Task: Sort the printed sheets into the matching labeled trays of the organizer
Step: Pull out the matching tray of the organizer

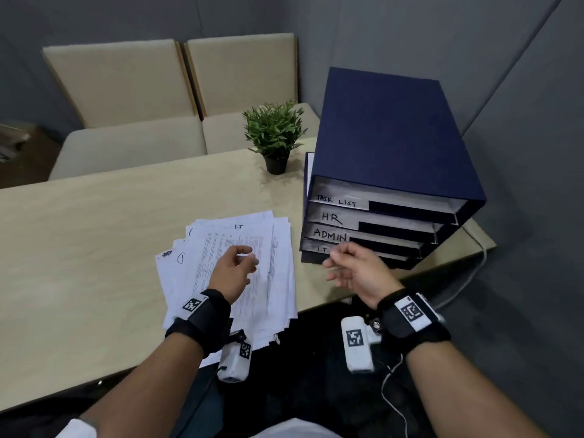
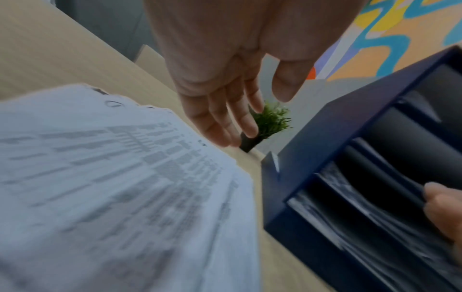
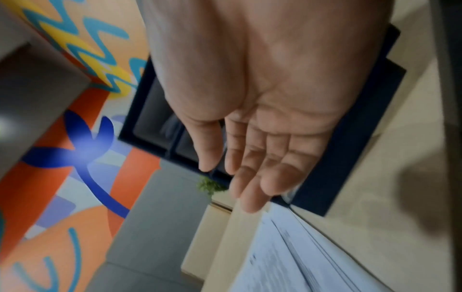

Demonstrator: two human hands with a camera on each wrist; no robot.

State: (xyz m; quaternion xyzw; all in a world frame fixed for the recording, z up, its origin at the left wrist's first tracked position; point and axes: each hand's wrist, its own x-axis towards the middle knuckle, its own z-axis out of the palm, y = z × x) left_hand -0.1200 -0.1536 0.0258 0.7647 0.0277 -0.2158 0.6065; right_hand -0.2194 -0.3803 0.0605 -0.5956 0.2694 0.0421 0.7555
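Note:
A loose pile of printed sheets lies on the table's near edge, fanned out, also visible in the left wrist view and right wrist view. My left hand hovers over the pile, fingers relaxed and empty. To the right stands a dark blue organizer with trays labeled TASK LIST, HR, ADMIN and IT. My right hand floats in front of the IT tray, palm up, fingers straight and empty.
A small potted plant stands on the beige table behind the sheets, left of the organizer. Two cream chairs sit beyond the table. A grey cable runs off the table's right corner. Grey walls close in on the right.

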